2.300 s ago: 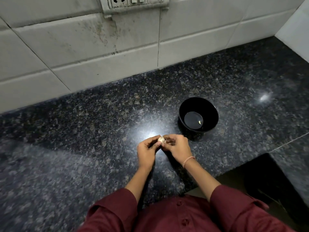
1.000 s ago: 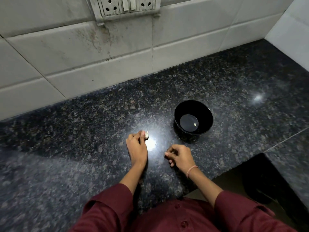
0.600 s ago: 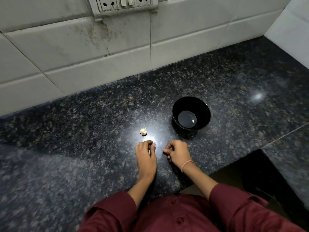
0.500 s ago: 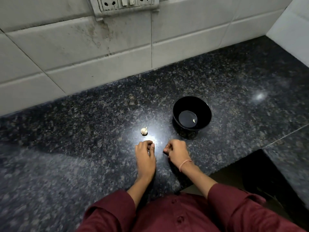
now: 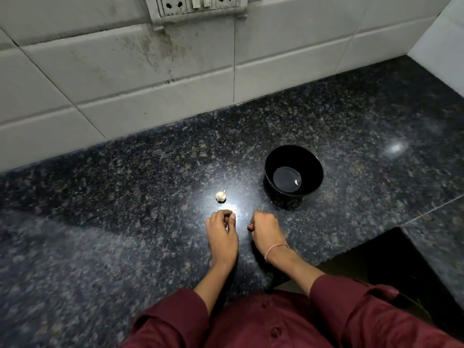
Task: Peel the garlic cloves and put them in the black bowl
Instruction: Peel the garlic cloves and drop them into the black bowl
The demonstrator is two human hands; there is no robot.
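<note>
A small garlic bulb (image 5: 221, 196) with papery skin stands alone on the dark granite counter (image 5: 125, 222), in a bright reflection. To its right is the black bowl (image 5: 270, 169), holding one peeled clove (image 5: 296, 182). My left hand (image 5: 222, 233) rests on the counter just in front of the bulb, not touching it; its fingers are curled against the thumb and nothing shows in them. My right hand (image 5: 263, 229) lies beside it in front of the bowl, its fingers curled tight round a small garlic clove that is almost wholly hidden.
A white tiled wall (image 5: 150, 79) with a socket panel (image 5: 195, 5) backs the counter. The counter's front edge steps back at the lower right, leaving a dark gap (image 5: 376, 267). My maroon sleeves fill the bottom.
Both hands held the bulb together; my left hand then set it on the counter and drew back toward me. My right hand stayed curled near the bowl.
</note>
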